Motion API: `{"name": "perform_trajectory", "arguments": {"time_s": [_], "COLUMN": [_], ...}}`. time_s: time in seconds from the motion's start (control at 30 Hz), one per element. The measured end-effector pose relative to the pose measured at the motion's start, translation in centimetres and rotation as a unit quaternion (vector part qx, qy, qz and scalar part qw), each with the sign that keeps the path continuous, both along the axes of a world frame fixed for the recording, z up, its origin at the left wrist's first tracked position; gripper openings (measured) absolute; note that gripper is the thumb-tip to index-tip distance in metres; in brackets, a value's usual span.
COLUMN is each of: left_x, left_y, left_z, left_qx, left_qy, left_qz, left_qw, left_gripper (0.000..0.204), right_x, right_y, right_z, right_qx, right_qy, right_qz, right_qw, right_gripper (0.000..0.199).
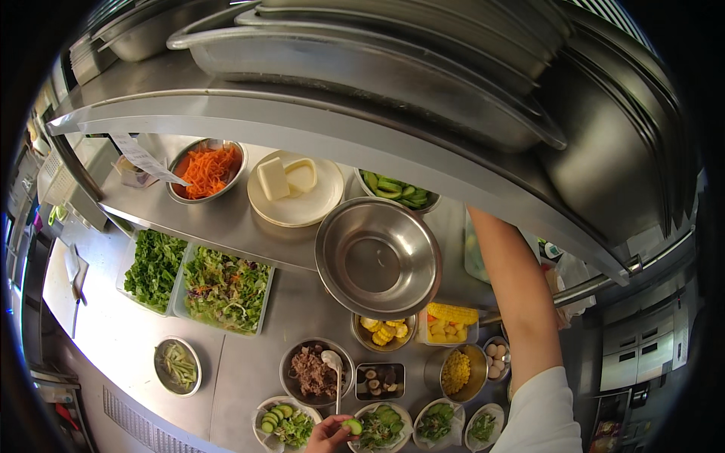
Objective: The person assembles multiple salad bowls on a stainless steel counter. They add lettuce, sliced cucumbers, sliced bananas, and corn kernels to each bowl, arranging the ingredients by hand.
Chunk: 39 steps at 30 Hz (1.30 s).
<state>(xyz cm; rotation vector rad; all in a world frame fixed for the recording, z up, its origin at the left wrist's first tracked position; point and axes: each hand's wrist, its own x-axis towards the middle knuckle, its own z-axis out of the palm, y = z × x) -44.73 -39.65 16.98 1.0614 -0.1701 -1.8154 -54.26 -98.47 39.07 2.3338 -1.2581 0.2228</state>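
Note:
My left hand (326,436) is at the near edge, its fingers closed on a cucumber slice (353,426). Beside it stands a lined bowl of leafy salad with cucumber slices (381,424). More salad bowls line the near edge: one with cucumber (287,417) to the left, others (436,420) to the right. Just beyond my left hand, a spoon (331,361) rests in a metal bowl of brown shredded filling (311,370). My right forearm (517,291) reaches up and away beneath the overhead shelf, which hides the hand. Nearby is a bowl of sliced cucumbers (396,190).
An overhead shelf (317,113) carries stacked metal pans (362,64). On the raised ledge are shredded carrots (209,172), a plate (260,211) with pale blocks, and a large metal bowl (377,260). Greens tubs (226,291), corn kernels (455,371), eggs (495,359) and a knife (78,281) are around.

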Motion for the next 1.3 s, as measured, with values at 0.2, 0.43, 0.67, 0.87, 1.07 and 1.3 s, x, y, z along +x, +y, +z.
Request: {"name": "perform_trajectory", "arguments": {"time_s": [0.2, 0.43, 0.67, 0.87, 1.07, 1.3], "left_x": [-0.1, 1.2, 1.2, 0.8, 0.2, -6.6], "left_y": [-1.6, -1.3, -0.8, -1.1, -2.6, -4.6], "left_z": [0.6, 1.0, 0.9, 2.0, 6.4, 12.0], "left_qx": [-0.011, -0.018, -0.037, -0.048, -0.077, -0.125], "left_qy": [0.003, -0.005, -0.024, -0.015, -0.079, -0.013], "left_qz": [-0.012, 0.015, 0.034, 0.041, 0.005, -0.128], "left_qw": [1.0, 1.0, 0.998, 0.998, 0.994, 0.984], "left_gripper": [0.026, 0.025, 0.025, 0.026, 0.026, 0.04], "right_x": [-0.4, -0.6, -1.2, -5.6, -11.0, -19.4], "right_y": [-0.2, 1.1, 5.0, 14.3, 29.3, 49.2], "right_z": [0.8, 1.9, 3.9, 3.8, 2.5, -1.8], "right_qx": [-0.003, -0.001, 0.022, -0.062, 0.14, 0.133], "right_qy": [0.035, 0.048, 0.019, -0.186, -0.507, -0.459], "right_qz": [-0.02, -0.019, 0.012, 0.207, 0.232, 0.131], "right_qw": [0.999, 0.999, 1.0, 0.958, 0.818, 0.869], "right_gripper": [0.03, 0.031, 0.032, 0.031, 0.037, 0.042]}}
